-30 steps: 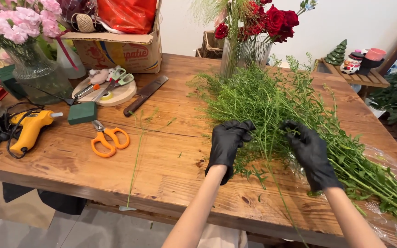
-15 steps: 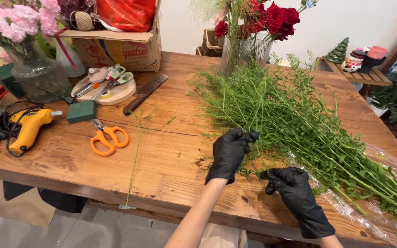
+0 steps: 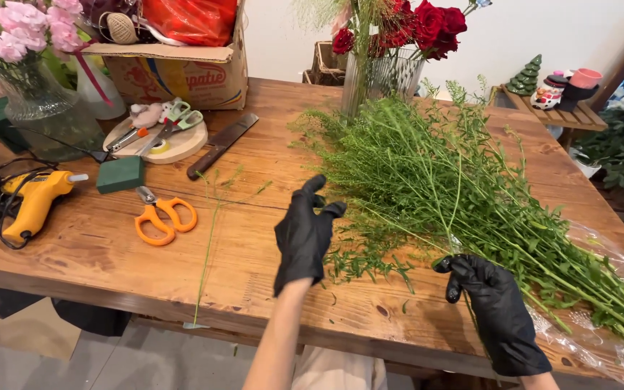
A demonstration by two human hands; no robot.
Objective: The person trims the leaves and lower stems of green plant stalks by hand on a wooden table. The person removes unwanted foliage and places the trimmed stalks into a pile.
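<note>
A large bundle of thin green stems with fine leaves [image 3: 471, 195] lies across the right half of the wooden table [image 3: 110, 253]. My left hand [image 3: 305, 235], in a black glove, hovers above the table just left of the bundle, fingers apart and holding nothing. My right hand [image 3: 496, 307], also gloved, is near the front edge with its fingers pinched on one thin stem pulled from the bundle. A single loose green stem [image 3: 207, 245] lies on the table to the left.
Orange scissors [image 3: 160, 214], a yellow glue gun [image 3: 34, 202], a green foam block [image 3: 120, 173], a knife [image 3: 222, 144], a round wooden board with tools [image 3: 157, 137], a cardboard box [image 3: 182, 72], a vase of pink flowers [image 3: 27, 87] and a vase of red roses [image 3: 384, 65] stand around.
My right hand pulled back from the bundle toward the front edge, drawing a stem. My left hand lifted off the greens and opened.
</note>
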